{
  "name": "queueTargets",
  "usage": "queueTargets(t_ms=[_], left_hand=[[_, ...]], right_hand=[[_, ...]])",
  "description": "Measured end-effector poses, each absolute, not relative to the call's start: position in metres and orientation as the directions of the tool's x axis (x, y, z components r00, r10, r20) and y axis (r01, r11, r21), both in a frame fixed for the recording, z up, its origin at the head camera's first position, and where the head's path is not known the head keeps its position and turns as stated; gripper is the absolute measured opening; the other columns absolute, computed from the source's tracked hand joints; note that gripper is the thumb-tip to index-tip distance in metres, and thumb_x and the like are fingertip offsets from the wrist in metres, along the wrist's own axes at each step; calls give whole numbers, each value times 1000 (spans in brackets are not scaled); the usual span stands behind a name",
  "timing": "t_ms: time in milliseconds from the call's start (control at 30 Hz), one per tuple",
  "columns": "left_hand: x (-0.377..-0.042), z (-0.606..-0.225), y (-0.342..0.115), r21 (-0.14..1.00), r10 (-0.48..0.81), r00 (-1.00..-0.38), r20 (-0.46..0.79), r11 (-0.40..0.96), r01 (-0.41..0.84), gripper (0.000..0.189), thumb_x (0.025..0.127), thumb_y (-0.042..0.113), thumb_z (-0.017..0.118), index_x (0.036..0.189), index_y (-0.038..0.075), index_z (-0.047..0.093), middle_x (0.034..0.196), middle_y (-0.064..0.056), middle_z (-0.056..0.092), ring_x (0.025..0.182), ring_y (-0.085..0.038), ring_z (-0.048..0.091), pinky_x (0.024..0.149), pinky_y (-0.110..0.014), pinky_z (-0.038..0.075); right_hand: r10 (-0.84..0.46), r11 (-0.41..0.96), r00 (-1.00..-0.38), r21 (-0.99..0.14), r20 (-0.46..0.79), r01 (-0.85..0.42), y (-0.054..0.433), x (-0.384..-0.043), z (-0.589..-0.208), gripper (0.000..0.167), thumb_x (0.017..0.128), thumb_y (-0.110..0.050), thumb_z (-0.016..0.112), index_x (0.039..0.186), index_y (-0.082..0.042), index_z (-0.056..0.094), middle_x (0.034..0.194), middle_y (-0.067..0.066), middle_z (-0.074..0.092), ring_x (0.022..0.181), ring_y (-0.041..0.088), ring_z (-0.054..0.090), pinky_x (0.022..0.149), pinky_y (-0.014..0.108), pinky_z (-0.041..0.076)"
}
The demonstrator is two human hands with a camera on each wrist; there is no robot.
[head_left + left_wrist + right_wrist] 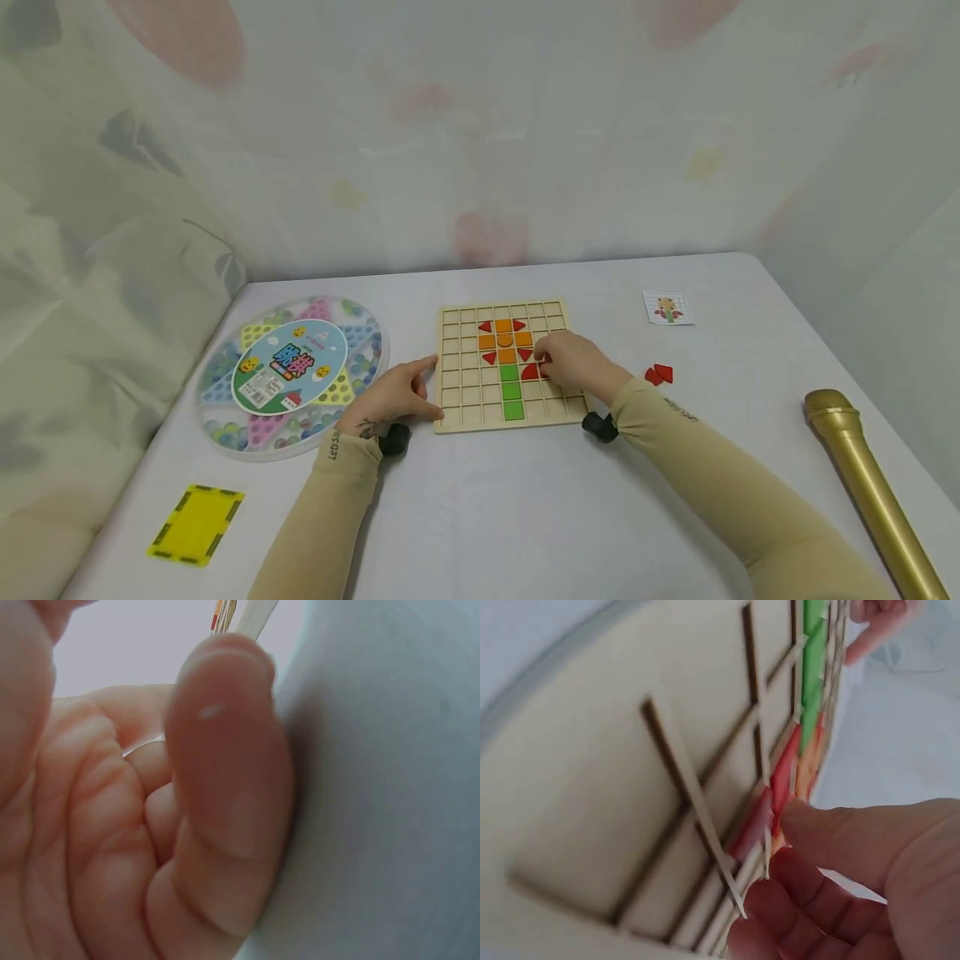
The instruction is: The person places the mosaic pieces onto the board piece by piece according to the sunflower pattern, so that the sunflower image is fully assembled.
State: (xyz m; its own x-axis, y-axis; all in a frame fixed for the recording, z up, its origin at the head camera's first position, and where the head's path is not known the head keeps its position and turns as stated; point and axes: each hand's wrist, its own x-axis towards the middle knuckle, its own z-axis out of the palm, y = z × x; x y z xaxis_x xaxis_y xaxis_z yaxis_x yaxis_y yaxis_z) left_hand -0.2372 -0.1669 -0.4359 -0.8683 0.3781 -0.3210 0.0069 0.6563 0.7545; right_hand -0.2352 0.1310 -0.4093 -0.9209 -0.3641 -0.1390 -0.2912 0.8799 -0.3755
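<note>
A square wooden grid board [468, 400] lies on the table, with green squares [510, 389], orange pieces [504, 326] and small red triangles [490, 358] in its cells. Along its left edge, my left hand [390, 392] rests with forefinger and thumb spread, both touching the edge. My right hand [573, 360] reaches over the right side, its thumb and curled fingers pinching at a red piece largely hidden by the fingertips. Beside them a red quarter-round piece [530, 372] sits in a cell. The right wrist view shows another red piece [751, 827] close to the thumb.
Loose red pieces [662, 373] lie right of the board, below a small pattern card [668, 308]. A round marble game set [221, 392] stands at left, a yellow card [197, 525] nearer me. At far right lies a gold microphone-shaped object [873, 492].
</note>
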Motion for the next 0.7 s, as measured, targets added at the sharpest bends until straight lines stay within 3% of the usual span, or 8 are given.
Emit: queueTargets(t_ms=[200,333,533,700], left_hand=[[-238,-435,-166,756,381,-865,-325,655,4,101,62,15,85,146,17,29,73,-7,50,58,-16,42,51,-26,36],[-239,-435,-166,756,381,-865,-326,654,4,101,62,15,85,146,17,29,73,-6,50,58,-16,42,51,-26,36],[-238,-435,-167,758,390,-862,-323,653,12,101,62,15,85,146,16,29,73,-7,51,58,-16,42,51,-26,36],[-238,-437,-168,761,386,-864,-325,648,3,101,62,15,85,147,17,29,73,-7,50,58,-16,42,51,-26,35]], right_hand=[[-293,890,-956,-372,-21,-265,159,-227,-393,42,87,-20,62,126,-4,55,120,17,56,109,34,53,91,47,43],[-257,911,-966,-332,0,-243,183,-221,-394,50,86,-22,64,131,-6,50,124,19,53,112,38,50,91,53,41],[-214,951,-970,-250,-114,-180,205,-206,-409,46,85,-26,64,124,-4,57,120,20,55,105,39,54,81,54,44],[-224,963,-963,-185,-153,-195,208,-197,-420,33,83,-31,66,105,-7,67,102,12,60,85,29,58,66,45,45]])
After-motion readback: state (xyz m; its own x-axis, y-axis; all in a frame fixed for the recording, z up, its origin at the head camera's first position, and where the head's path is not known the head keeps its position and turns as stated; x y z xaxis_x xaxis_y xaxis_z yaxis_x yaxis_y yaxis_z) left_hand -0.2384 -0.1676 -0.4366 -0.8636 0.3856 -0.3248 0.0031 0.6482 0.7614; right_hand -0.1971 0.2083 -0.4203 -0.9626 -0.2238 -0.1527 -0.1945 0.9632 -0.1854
